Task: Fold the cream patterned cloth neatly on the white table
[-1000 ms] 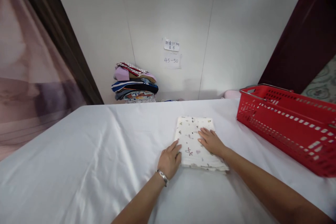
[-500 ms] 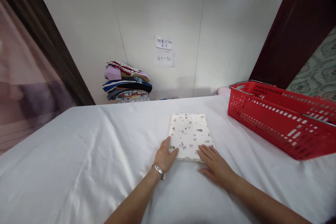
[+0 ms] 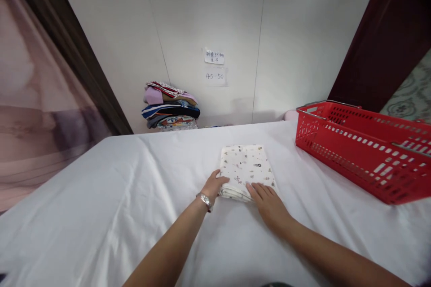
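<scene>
Where the left hand (image 3: 212, 186) meets the cloth (image 3: 244, 164), its grip is closed on the near left corner: thumb laid over the top, other fingers along the side and partly hidden. Whether they reach underneath, cannot tell. Right hand (image 3: 270, 205) is not clenched; palm down, fingers spread a little, their tips resting on top at the near right part.

Cloth lies between the two hands and mostly beyond them, folded to a flat, roughly square packet, white with small scattered prints. Its near edge, just right of the left grip, shows rounded layers of the fold. Silver bangle (image 3: 205, 201) on the left wrist, just behind the grip.

Under both hands, a white sheet (image 3: 164, 161), creased mostly left of the grip. Well to the right of the right hand, a red basket (image 3: 350, 152) with slotted walls and metal handles. Beyond the grip and to its left, past the sheet's far edge, a pile (image 3: 171, 110) of folded fabrics. Straight beyond, two paper notes on the wall (image 3: 296, 31), the lower (image 3: 215, 76) reading 45-50.
</scene>
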`<state>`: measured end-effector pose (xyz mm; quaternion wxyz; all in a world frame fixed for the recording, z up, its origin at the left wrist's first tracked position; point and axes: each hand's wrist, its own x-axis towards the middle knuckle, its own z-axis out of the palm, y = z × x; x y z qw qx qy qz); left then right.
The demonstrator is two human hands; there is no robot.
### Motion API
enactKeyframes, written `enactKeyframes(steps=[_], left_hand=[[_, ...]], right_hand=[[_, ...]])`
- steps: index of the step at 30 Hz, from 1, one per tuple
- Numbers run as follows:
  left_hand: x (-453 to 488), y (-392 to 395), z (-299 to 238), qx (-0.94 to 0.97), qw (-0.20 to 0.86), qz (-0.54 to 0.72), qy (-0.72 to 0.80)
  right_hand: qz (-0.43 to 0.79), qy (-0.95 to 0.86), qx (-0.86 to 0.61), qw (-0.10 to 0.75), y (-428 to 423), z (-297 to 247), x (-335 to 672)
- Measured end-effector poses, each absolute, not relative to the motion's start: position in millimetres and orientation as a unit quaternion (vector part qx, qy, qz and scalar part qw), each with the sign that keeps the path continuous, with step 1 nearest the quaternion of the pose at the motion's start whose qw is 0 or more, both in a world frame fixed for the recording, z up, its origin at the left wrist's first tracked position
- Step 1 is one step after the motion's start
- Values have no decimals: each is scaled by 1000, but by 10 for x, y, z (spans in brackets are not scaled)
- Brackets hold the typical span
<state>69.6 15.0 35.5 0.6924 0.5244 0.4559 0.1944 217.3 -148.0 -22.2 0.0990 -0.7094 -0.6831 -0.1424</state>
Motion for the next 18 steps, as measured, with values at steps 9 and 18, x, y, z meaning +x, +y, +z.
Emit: enactKeyframes(steps=[9, 18], left_hand=[[678, 135, 534, 480, 722, 213, 450], [442, 153, 210, 680, 528, 210, 463]], right_hand=[[-187, -679, -698, 129, -1558, -223, 2167], [-196, -702, -658, 189, -1645, -168, 2287]])
